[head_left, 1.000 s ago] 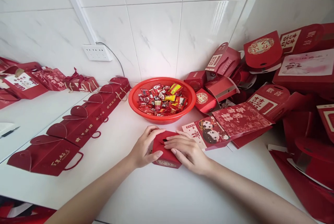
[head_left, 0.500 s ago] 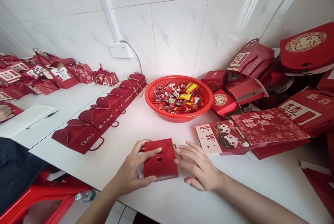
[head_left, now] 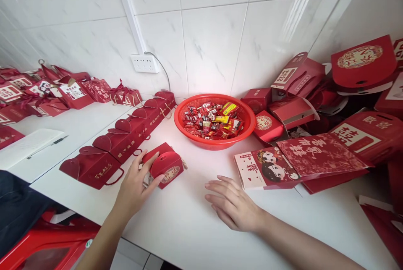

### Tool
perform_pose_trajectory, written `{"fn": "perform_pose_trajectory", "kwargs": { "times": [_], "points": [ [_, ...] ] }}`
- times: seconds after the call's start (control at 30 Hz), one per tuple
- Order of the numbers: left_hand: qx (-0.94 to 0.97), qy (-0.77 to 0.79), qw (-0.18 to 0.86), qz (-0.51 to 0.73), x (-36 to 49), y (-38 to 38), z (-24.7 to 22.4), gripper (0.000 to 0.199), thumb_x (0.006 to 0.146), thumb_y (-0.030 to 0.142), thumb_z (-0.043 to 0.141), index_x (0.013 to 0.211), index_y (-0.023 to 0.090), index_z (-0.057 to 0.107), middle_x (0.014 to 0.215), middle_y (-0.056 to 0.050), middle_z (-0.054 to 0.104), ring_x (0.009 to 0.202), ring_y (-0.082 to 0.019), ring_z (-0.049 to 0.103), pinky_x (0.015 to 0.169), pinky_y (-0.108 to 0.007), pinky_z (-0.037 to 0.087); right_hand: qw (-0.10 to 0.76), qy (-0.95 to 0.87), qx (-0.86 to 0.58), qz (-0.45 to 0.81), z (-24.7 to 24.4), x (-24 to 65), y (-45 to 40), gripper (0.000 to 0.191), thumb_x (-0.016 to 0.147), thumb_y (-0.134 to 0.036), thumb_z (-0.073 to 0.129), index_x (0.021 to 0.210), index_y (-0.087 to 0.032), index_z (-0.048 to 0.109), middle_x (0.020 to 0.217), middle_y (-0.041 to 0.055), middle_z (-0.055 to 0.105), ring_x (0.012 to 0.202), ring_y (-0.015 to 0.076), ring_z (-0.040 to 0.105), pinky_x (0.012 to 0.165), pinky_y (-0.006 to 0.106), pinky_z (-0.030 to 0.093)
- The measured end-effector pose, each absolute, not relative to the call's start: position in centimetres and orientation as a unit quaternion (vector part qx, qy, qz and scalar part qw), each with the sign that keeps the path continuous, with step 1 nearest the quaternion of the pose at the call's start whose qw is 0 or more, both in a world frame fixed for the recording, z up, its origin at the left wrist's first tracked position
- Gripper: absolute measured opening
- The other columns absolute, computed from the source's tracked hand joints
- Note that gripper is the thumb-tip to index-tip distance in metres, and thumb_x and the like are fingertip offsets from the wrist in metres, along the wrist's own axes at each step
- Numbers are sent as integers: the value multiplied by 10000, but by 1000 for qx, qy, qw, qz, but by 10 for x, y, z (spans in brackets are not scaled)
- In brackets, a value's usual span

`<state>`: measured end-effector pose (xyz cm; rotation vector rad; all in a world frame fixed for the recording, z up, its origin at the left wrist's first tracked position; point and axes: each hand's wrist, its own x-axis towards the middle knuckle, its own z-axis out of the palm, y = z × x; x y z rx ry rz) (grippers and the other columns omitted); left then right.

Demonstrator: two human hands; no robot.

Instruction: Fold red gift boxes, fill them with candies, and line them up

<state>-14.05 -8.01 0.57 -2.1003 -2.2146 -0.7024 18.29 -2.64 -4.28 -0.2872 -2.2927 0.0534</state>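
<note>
And here a small red box [head_left: 171, 161] is held by the left hand [head_left: 135, 184] on the near middle of the counter [head_left: 176, 232], the fingers spread over its top, the thumb laid along its near side; whether it is lifted slightly cannot be told. Nothing is held by the right hand [head_left: 236, 205], poised to the right with fingers loosely stretched and a little bent. The box's rounded flap is folded over, so the closing appears done; the contents are hidden. Just to the left, a row of dark red boxes [head_left: 108, 158] is neatly lined up, rounded flaps brought together, apparently finished too. Beyond, sweets [head_left: 214, 121] are heaped in a red basket [head_left: 217, 146], a good supply left. To the right, a panda-like or doll-faced carton [head_left: 252, 169] is laid flat before a jumbled heap of boxes [head_left: 292, 112], some flaps loose, seemingly left undone. At far left, more boxes [head_left: 75, 93] are gathered behind an open notebook [head_left: 28, 146].
</note>
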Motion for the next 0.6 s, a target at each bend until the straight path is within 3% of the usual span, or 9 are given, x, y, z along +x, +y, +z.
{"fn": "perform_pose_trajectory", "kwargs": {
  "times": [0.27,0.37,0.43,0.53,0.6],
  "points": [
    [-622,-764,51,-165,-144,-39,12,719,896,610,504,1507,255,375,1546,-172,303,1302,-416,486,928,-510,513,375,-916,-139,31,-44,182,-24,371,915,-119,484,1280,-178,521,1244,140,662,1202,238,610,1065,495,480],
    [-616,-765,77,-170,-145,-28,24,823,872,627,527,1539,199,307,1561,-200,306,1399,-429,368,1049,-575,414,375,-916,-139,29,-42,182,-23,367,915,-120,485,1274,-176,528,1243,137,665,1206,238,605,1066,494,478],
    [-623,-749,100,-203,-142,-23,35,833,898,610,504,1565,190,235,1575,-185,314,1444,-385,315,1111,-567,355,376,-916,-138,33,-42,182,-22,364,911,-114,486,1268,-170,532,1241,137,665,1201,238,605,1064,495,479],
    [-675,-697,119,-210,-136,-12,48,708,966,537,419,1573,226,230,1615,-112,288,1491,-310,254,1186,-527,263,375,-916,-139,42,-42,182,-21,364,905,-101,486,1260,-161,531,1239,142,661,1199,236,606,1064,494,478],
    [-704,-683,104,-163,-135,-3,47,632,989,510,369,1558,246,294,1623,-76,286,1512,-320,195,1209,-577,166,372,-916,-143,47,-43,182,-20,370,902,-91,483,1262,-163,528,1244,142,656,1209,232,599,1073,488,471]
  ]
}}
